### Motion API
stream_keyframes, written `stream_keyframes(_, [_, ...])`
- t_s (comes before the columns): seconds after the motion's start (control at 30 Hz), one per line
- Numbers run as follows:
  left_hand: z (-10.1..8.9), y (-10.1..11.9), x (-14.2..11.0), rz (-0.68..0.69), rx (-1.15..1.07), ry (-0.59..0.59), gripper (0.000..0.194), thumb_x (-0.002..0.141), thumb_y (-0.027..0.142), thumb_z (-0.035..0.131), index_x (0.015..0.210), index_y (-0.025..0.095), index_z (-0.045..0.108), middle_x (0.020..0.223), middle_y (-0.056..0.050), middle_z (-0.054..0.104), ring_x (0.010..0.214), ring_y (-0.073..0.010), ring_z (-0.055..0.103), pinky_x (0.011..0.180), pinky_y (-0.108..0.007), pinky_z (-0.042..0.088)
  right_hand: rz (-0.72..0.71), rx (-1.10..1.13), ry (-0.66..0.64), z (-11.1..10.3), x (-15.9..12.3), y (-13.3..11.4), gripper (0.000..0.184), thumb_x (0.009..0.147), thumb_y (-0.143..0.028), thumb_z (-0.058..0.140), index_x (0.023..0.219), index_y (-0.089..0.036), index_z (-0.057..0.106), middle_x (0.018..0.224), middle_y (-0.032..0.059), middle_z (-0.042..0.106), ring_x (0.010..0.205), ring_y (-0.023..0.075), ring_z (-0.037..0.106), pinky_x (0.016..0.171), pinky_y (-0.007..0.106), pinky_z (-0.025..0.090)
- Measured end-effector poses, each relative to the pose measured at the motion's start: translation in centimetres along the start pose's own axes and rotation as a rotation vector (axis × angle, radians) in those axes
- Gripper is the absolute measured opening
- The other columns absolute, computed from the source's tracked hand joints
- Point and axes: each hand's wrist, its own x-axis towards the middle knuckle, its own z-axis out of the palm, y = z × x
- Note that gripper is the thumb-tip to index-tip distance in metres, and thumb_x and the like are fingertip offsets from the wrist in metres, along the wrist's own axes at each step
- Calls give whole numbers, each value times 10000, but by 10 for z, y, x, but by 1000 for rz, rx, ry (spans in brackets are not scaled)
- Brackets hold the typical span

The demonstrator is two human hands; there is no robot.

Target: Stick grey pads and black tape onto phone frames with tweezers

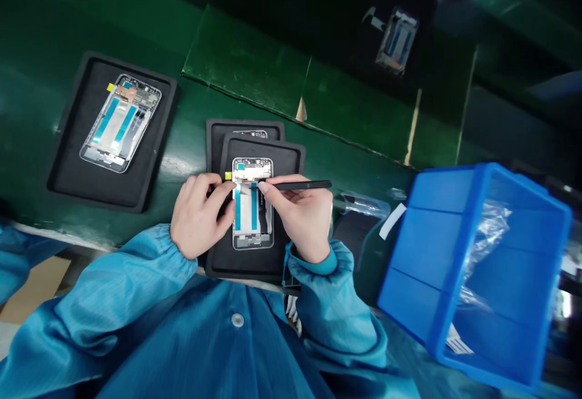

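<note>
A phone frame (253,211) with blue strips lies face-up in a black foam tray (254,259) right in front of me. My left hand (199,216) rests on the frame's left edge, fingers curled against it, fingertips near a small yellow tab (228,175). My right hand (304,217) is closed round a thin black stick tool (302,185), held like a pen, its tip touching the upper part of the frame.
A second black tray (68,162) with another phone frame (120,121) lies at the left on the green bench. A blue plastic bin (436,265) with clear bags stands at the right. Another tray (245,127) peeks out behind mine. A further frame (398,40) lies far back.
</note>
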Motion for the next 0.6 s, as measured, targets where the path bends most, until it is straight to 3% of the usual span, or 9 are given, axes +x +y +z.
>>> stream_keyframes(0.6, [1,0,1,34,20,29,267,907,255,601,1136,149,690,1052,-123,596,899,-253,534,801,-400,502,2,-50,-4,1,0,4,144,775,-315,818,818,-191,759,761,27,786,632,175,737,574,260,601])
